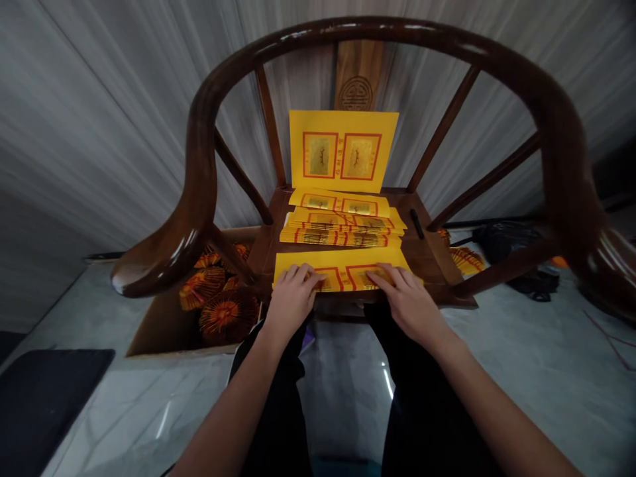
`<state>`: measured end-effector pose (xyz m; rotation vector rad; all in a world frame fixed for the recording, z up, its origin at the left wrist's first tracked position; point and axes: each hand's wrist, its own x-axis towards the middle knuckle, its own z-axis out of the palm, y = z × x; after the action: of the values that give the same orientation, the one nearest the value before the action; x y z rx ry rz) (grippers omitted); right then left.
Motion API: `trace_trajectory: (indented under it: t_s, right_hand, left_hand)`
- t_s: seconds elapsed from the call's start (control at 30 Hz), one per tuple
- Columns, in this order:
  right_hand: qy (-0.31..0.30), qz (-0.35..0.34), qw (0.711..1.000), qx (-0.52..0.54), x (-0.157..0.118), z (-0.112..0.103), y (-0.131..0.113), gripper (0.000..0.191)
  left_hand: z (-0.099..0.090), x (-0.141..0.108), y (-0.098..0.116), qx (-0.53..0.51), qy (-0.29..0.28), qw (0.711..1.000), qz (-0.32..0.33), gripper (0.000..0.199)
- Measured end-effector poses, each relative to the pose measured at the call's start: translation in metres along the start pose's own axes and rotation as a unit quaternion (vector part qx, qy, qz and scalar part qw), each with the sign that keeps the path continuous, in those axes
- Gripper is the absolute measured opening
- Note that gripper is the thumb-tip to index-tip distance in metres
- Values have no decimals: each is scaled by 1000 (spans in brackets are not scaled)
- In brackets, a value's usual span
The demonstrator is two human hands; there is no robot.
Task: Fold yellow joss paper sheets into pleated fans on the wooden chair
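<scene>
A yellow sheet of joss paper (342,258) with red frames and gold squares lies at the front edge of the wooden chair seat. My left hand (294,295) grips its left part, fingers curled and pressed on it. On the right part, my right hand (405,298) holds the same sheet, with the fingertips bent onto the paper. The sheet's near edge appears folded; what is under the fingers is hidden. Just behind it rests a stack of folded joss paper (342,235). One flat joss paper sheet (344,122) stands upright against the chair's back.
A black pen (416,224) lies on the seat's right side. The dark chair's curved armrest (199,132) surrounds the work. At left, a cardboard box (159,324) holds several pleated orange-and-red paper pieces (226,318). A black bag (511,245) sits on the floor at right.
</scene>
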<state>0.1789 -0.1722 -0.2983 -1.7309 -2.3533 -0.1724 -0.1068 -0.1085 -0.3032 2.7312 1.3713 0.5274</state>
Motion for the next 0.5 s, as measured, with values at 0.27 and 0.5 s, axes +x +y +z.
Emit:
trace_trajectory:
  t_s: [0.27, 0.5]
  right_hand:
    - [21, 35, 999, 12, -6, 21, -24, 65]
    - [-8, 7, 999, 38, -7, 38, -70, 85]
  left_hand:
    - [5, -11, 24, 23, -10, 998, -66, 48]
    - [21, -18, 38, 80, -18, 995, -47, 59]
